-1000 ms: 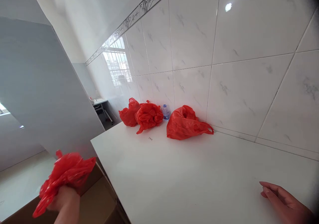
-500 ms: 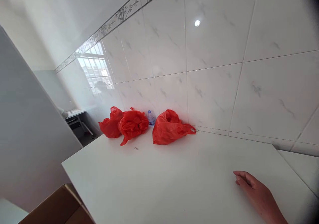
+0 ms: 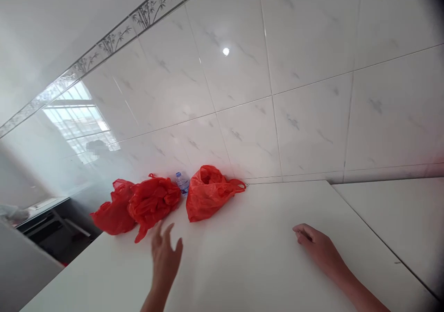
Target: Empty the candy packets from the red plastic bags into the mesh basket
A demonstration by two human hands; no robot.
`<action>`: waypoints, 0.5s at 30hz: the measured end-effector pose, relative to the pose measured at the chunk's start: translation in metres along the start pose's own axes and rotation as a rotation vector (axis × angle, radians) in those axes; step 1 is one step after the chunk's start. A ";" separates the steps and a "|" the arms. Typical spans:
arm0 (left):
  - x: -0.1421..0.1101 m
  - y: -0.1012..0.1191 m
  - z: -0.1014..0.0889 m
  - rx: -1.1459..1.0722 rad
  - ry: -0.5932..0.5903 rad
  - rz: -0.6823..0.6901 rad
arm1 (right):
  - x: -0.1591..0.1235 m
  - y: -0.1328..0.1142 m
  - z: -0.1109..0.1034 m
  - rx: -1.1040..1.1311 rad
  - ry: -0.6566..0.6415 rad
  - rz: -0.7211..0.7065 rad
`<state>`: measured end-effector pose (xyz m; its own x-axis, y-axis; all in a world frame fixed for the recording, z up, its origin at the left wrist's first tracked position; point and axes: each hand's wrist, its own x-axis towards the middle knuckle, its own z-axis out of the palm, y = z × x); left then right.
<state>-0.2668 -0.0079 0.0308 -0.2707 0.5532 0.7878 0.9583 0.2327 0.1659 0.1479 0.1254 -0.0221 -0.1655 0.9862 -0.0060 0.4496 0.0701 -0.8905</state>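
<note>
Holds the left hand [image 3: 165, 258] open just beside the front of the middle red bag [image 3: 152, 203], bunched against the left red bag [image 3: 115, 215] near the edge of the white tabletop [image 3: 243, 261]. Curls the right hand [image 3: 316, 245] loosely closed, short of the table seam [image 3: 373, 236], with broad room between. Includes a bottle [image 3: 182, 185] beside the right red bag [image 3: 208, 195].

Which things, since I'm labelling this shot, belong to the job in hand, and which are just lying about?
Apparently in the job:
left hand, nearest the middle bag
right hand
middle bag
left bag
right bag

Seemingly just there:
bottle
background desk
</note>
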 end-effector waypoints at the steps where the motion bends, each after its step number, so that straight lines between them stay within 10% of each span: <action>1: 0.006 0.022 0.011 -0.054 -0.043 0.064 | -0.001 -0.001 0.000 0.012 0.002 -0.004; 8: 0.103 0.136 0.050 -0.372 -0.251 0.156 | -0.005 -0.006 -0.003 0.092 0.007 -0.003; 15: 0.177 0.145 0.103 -0.302 -0.535 -0.119 | -0.003 -0.004 -0.002 0.171 0.018 0.001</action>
<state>-0.1854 0.2064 0.1334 -0.3106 0.8795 0.3605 0.8813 0.1244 0.4559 0.1484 0.1229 -0.0175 -0.1483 0.9889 0.0000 0.2934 0.0440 -0.9550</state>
